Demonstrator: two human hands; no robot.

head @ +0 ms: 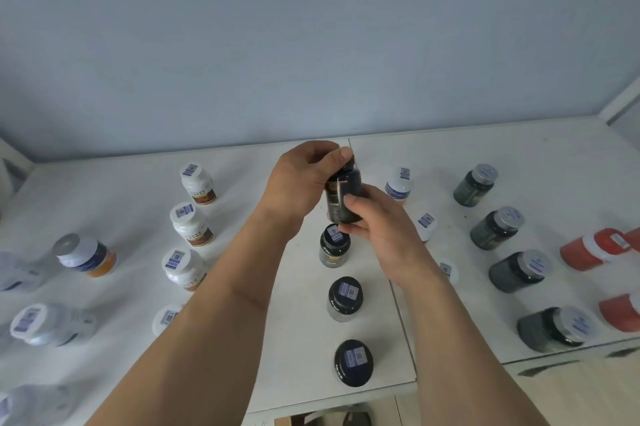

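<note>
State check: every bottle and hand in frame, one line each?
dark bottle: held aloft, upright.
left hand: grips dark bottle from above.
right hand: grips its body.
black-capped bottles: three in a row, standing, capped.
white bottles: standing, capped.
green bottles: standing, capped.

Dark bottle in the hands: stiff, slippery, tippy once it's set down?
Probably rigid: the dark bottle holds its shape under the right hand's grip. Its glossy wall shows highlights, so it is perhaps slick. Round and taller than wide, it may tip if nudged high, then roll.
</note>
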